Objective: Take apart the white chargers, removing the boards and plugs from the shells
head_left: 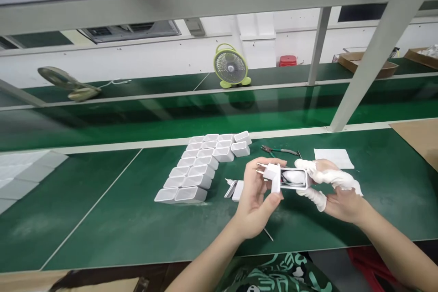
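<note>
My left hand (253, 203) is closed around a white plug cover (273, 172) whose two metal pins point left. Just right of it, my right hand (342, 200) grips a white rectangular housing (294, 187) by its far end. White covers wrap some of the right fingers. The housing's open side faces me, and a rounded white part (293, 176) with dark wires lies inside. Cover and housing meet or nearly meet; I cannot tell whether they are joined. Behind my left hand, more white plug pieces (237, 190) lie on the bench, partly hidden.
Several white open housings (194, 181) stand in rows left of my hands. Green-handled pliers (278, 150) and a white sheet (333, 158) lie behind them. A thin rod (268, 234) rests near the front edge. More white boxes (23, 175) sit far left; cardboard (419, 139) lies right.
</note>
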Action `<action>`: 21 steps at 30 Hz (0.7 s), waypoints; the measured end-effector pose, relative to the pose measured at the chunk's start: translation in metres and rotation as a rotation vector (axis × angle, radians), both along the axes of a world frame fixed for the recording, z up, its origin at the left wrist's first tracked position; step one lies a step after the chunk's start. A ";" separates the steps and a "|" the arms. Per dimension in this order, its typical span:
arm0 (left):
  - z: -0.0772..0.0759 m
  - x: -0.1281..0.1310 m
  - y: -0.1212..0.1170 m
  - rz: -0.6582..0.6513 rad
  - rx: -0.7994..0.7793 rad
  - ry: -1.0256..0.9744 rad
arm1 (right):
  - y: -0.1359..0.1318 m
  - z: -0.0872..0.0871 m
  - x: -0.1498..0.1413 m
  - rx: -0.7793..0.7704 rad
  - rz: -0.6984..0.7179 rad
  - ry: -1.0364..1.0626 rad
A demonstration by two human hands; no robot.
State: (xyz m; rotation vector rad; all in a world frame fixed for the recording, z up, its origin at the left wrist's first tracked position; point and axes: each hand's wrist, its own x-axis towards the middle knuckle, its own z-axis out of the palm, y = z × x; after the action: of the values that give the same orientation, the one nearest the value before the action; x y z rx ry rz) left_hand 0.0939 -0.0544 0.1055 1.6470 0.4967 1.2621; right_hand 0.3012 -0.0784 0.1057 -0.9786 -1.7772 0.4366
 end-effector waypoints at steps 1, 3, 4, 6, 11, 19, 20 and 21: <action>-0.001 0.007 -0.001 -0.031 -0.021 -0.019 | -0.002 -0.003 0.005 0.044 -0.010 -0.011; -0.001 0.021 -0.005 -0.095 -0.055 -0.056 | -0.006 -0.007 0.014 0.120 -0.018 -0.030; -0.001 0.027 -0.006 -0.119 -0.062 -0.073 | -0.007 -0.008 0.017 0.135 -0.021 -0.040; -0.001 0.034 -0.009 -0.135 -0.054 -0.095 | -0.011 -0.006 0.025 0.116 -0.016 -0.067; -0.006 0.018 -0.004 -0.035 -0.027 -0.061 | -0.016 0.004 0.049 -0.096 -0.093 -0.094; -0.012 -0.034 0.021 0.120 0.022 0.048 | 0.018 -0.030 0.034 -0.482 -0.385 -0.811; -0.012 -0.038 0.024 0.121 0.027 0.066 | 0.022 -0.035 0.028 -0.492 -0.391 -0.823; -0.012 -0.043 0.027 0.118 0.031 0.085 | 0.027 -0.038 0.022 -0.506 -0.402 -0.844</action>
State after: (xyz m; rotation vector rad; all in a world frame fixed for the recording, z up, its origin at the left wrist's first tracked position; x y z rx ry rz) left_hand 0.0509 -0.0273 0.0934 1.7239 0.6365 1.2950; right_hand 0.3230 -0.0515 0.0677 -2.0573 -2.1521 0.2195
